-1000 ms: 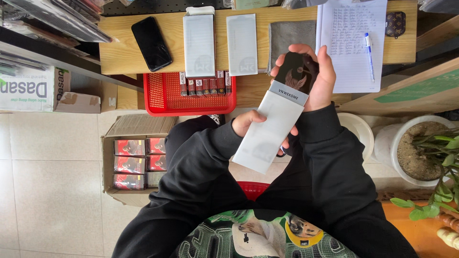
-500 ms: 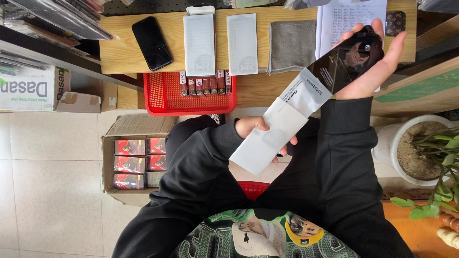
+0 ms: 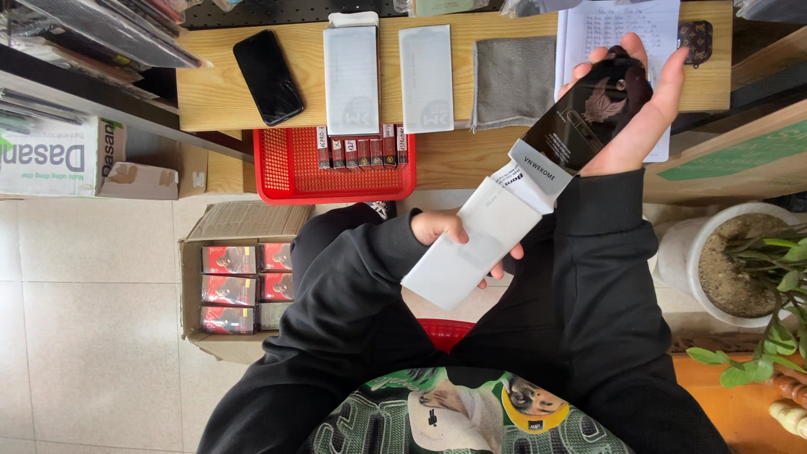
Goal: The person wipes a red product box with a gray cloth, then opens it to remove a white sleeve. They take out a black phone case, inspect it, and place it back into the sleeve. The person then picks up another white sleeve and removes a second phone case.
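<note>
My right hand [image 3: 640,118] grips a dark flat sheet [image 3: 580,118], like a glass screen protector, drawn partway out of a white sleeve [image 3: 475,244]. My left hand [image 3: 445,229] holds that white sleeve at its lower end, fingers curled round its edges. Both are held up in front of my chest, above my lap. On the wooden shelf [image 3: 210,101] ahead lie a black phone [image 3: 267,76], two white flat packs [image 3: 351,74] [image 3: 425,76] and a grey cloth [image 3: 513,80].
A red basket [image 3: 286,168] with small boxes sits below the shelf. A cardboard box [image 3: 227,286] of red packs stands on the tiled floor at left. A potted plant [image 3: 740,261] is at right. A paper sheet [image 3: 618,25] with writing lies on the shelf.
My right hand has pulled the dark sheet up and to the right, further out of the white sleeve. My left hand has stayed on the sleeve.
</note>
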